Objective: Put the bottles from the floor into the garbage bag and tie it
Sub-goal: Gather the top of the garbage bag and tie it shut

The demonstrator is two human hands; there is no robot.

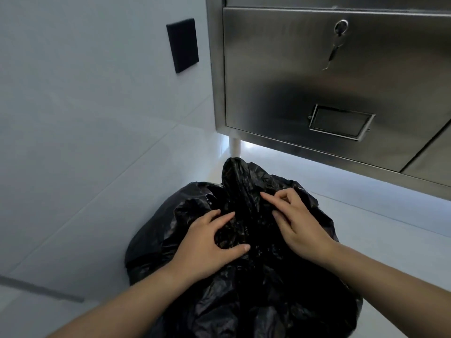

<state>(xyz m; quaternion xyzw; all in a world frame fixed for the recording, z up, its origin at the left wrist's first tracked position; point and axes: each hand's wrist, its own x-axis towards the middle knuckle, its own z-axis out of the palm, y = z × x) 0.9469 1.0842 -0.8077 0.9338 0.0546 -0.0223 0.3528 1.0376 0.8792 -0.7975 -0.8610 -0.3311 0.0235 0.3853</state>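
Observation:
A full black garbage bag [244,301] stands on the pale floor in front of me, its top gathered into a bunched neck [234,176] that points away from me. My left hand [207,242] presses on the crumpled plastic just below the neck, with thumb and fingers pinching a fold. My right hand [297,223] rests on the right side of the gathered top, its fingertips curled into the plastic. No bottles are visible; the bag's contents are hidden.
A stainless steel cabinet [317,81] with a key in its lock [340,28] and a recessed label holder [340,121] stands right behind the bag on a white leg [235,147]. A white wall with a black switch plate [183,45] runs along the left.

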